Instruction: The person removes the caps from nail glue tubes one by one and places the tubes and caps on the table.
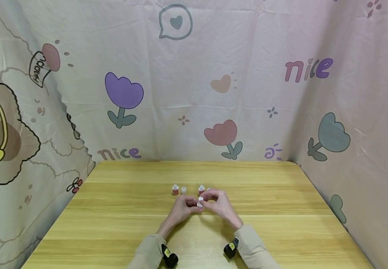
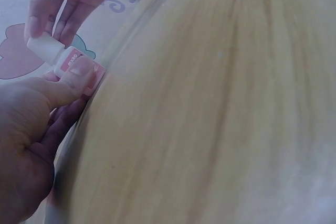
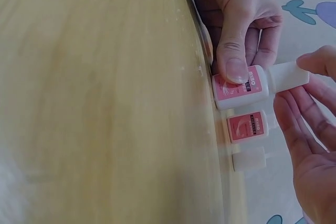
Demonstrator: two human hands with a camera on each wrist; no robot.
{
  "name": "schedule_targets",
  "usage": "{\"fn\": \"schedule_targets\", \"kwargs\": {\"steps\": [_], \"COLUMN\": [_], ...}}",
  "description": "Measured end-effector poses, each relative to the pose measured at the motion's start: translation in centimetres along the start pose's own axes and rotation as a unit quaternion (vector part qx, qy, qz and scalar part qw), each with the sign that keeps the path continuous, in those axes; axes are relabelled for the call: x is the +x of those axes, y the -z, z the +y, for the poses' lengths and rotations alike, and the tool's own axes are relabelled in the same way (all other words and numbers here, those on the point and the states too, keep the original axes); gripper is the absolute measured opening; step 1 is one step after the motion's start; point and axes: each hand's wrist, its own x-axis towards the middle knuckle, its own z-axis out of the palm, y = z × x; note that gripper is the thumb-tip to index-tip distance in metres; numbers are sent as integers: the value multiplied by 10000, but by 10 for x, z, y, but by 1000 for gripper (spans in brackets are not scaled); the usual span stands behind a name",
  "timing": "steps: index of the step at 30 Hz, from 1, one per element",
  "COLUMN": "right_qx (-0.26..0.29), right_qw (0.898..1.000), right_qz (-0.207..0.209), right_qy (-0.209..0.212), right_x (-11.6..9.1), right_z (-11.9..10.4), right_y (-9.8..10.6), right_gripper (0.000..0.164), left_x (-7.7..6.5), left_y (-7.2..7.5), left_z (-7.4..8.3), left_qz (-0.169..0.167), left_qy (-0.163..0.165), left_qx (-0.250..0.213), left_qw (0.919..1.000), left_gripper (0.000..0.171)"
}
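Near the middle of the table, both hands work on a small white glue bottle (image 1: 199, 205) with a pink label. My left hand (image 1: 181, 209) holds its body, the thumb pressed on the label (image 3: 239, 90). At the top, the thumb and fingers of my right hand (image 1: 219, 203) pinch the white cap (image 3: 289, 77), which sits on the bottle's neck. The bottle stands upright, its base close to the tabletop. Just behind it is a second bottle (image 3: 247, 127) with a red-pink label, and beside that a small white piece (image 3: 249, 159) with a thin tip.
Left of that pair stand another labelled bottle (image 1: 175, 189) and a small white piece (image 1: 184, 191). The wood-grain table (image 1: 130, 224) reaches back to a printed curtain (image 1: 180, 138). Curtain also hangs along both sides.
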Motion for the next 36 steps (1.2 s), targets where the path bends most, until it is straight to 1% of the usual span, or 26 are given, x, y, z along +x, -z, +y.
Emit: {"fn": "schedule_targets", "kwargs": {"steps": [4,8,11,13,16,21,25,29,36], "right_qx": [37,-58,-143,-170,-175,40,237,270,-183], "right_qw": [9999,9991,9984,9984,9990,9999,9997,9996,9990], "right_qz": [10,160,257,275,260,121,10,31,244], "right_qy": [-153,-379,-491,-464,-314,-86,-34,-101,-333], "right_x": [0,0,2,3,5,4,4,4,5], "right_z": [-1,1,13,22,34,39,39,39,38], "right_y": [1,1,-1,-3,-4,-3,-3,-3,-6], "right_gripper": [15,15,15,14,12,11,14,16,13], "left_x": [0,-1,-1,-1,-1,0,0,0,-1], "left_y": [0,0,0,0,0,0,1,1,1], "left_z": [0,0,-1,-2,-1,0,0,1,0], "left_qz": [12,18,29,36,36,5,-25,-39,17], "left_qy": [0,32,33,17,38,74,20,24,31], "left_qx": [-19,-80,-125,-163,-154,-97,-106,-124,-170], "left_qw": [10000,10000,9999,9999,9999,9999,9999,9999,9998], "left_gripper": [13,14,15,15,14,14,14,14,15]}}
